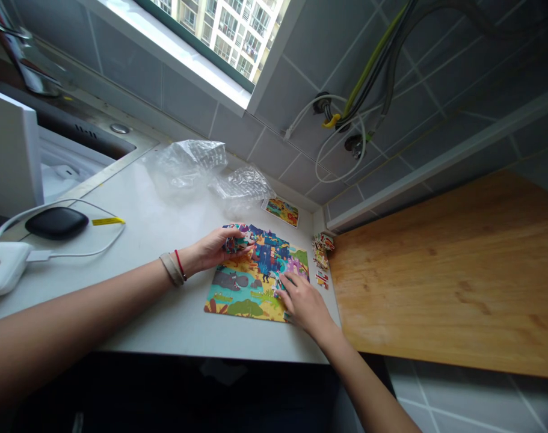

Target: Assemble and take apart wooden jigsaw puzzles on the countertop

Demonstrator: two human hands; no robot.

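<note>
A colourful jigsaw puzzle (249,285) with cartoon animals lies flat on the white counter (156,240). My left hand (217,248) rests at the puzzle's upper left corner, its fingers curled round a small bunch of puzzle pieces (237,240). My right hand (303,300) lies on the puzzle's lower right part, fingertips pressing a piece there (278,282). A heap of loose pieces (322,252) sits just right of the puzzle, by the counter's edge. A small reference picture card (281,211) lies behind the puzzle.
Crumpled clear plastic bags (201,168) lie at the back of the counter. At the left are a black pouch (57,222), a white charger (3,267) with its cable, and a sink (66,162). A wooden worktop (449,270) adjoins on the right. Hoses and cables (359,102) hang on the tiled wall.
</note>
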